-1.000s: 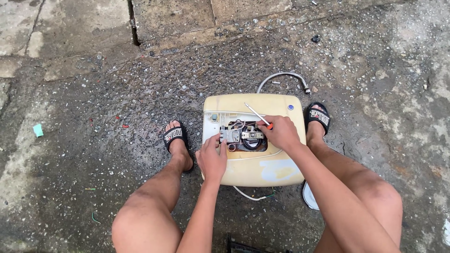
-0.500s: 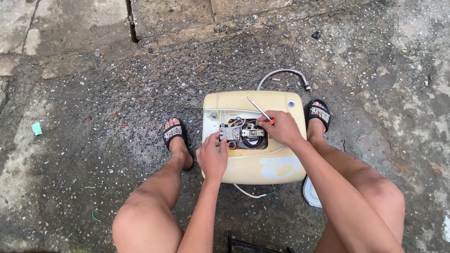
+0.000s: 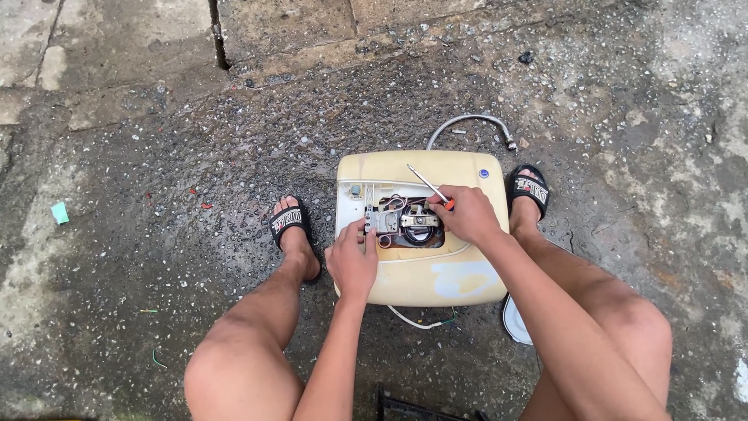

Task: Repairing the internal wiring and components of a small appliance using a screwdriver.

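Observation:
A cream-yellow water heater (image 3: pixel 425 277) lies on wet concrete between my feet, its service opening (image 3: pixel 409 224) showing wires and metal parts. My left hand (image 3: pixel 352 261) rests at the opening's left edge, fingers touching the wired part there. My right hand (image 3: pixel 466 214) sits at the opening's right side, shut on a screwdriver (image 3: pixel 427 184) with a red handle, its shaft pointing up and away to the left.
A braided metal hose (image 3: pixel 467 122) curves from behind the heater. A white cable (image 3: pixel 413 320) trails from its near edge. A white lid (image 3: pixel 514 321) lies under my right leg. A dark frame (image 3: pixel 417 407) sits at the bottom edge. A green scrap (image 3: pixel 60 212) lies far left.
The view has shifted slightly. My right hand with the screwdriver has edged a little, and the shaft now tilts more upright to the left. My left hand stays at the opening.

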